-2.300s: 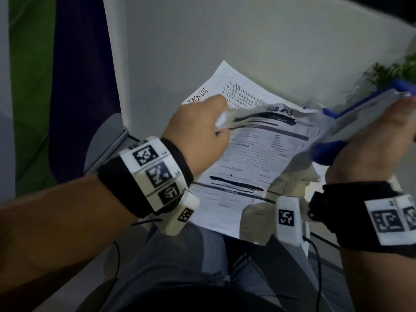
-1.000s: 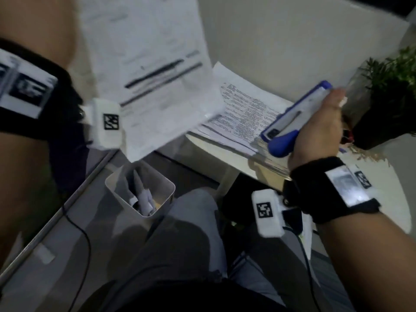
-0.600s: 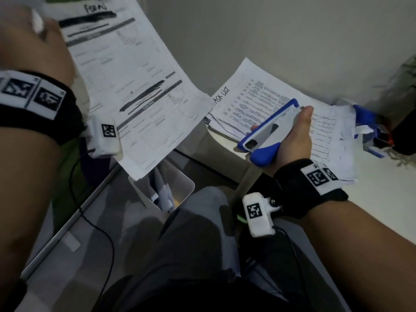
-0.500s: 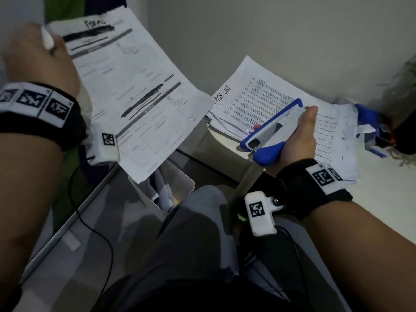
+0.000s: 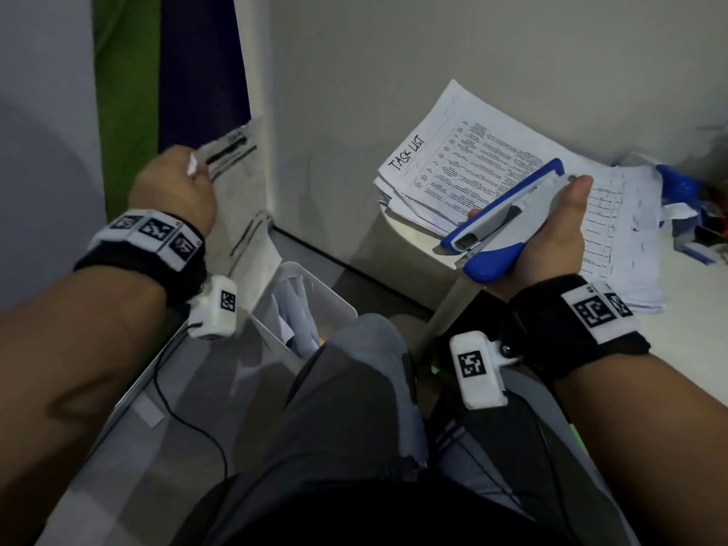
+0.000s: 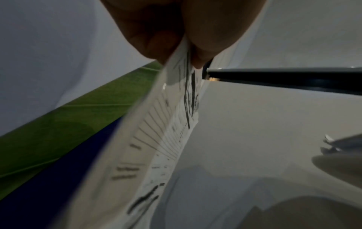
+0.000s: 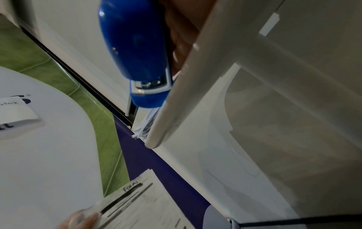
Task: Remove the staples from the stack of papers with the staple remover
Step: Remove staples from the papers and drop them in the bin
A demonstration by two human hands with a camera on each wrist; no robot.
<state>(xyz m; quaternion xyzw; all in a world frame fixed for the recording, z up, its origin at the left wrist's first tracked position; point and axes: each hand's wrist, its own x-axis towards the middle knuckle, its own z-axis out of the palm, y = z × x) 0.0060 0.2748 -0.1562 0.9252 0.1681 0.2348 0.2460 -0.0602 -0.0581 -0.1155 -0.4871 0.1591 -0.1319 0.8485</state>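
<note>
Left hand [image 5: 173, 187] pinches the top corner of a freed form sheet [image 5: 240, 214], hanging above the white bin [image 5: 315, 305]. Right hand [image 5: 551, 238] is wrapped around the blue-and-white staple remover [image 5: 500, 226], above the "TASK LIST" paper stack [image 5: 492, 167] right of the bin. Judged step: discarding a sheet; next, bring the remover to another staple.

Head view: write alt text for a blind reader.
The left hand pinches a printed sheet above a white bin, while the right hand grips a blue-and-white staple remover over a paper stack headed "TASK LIST".
</note>
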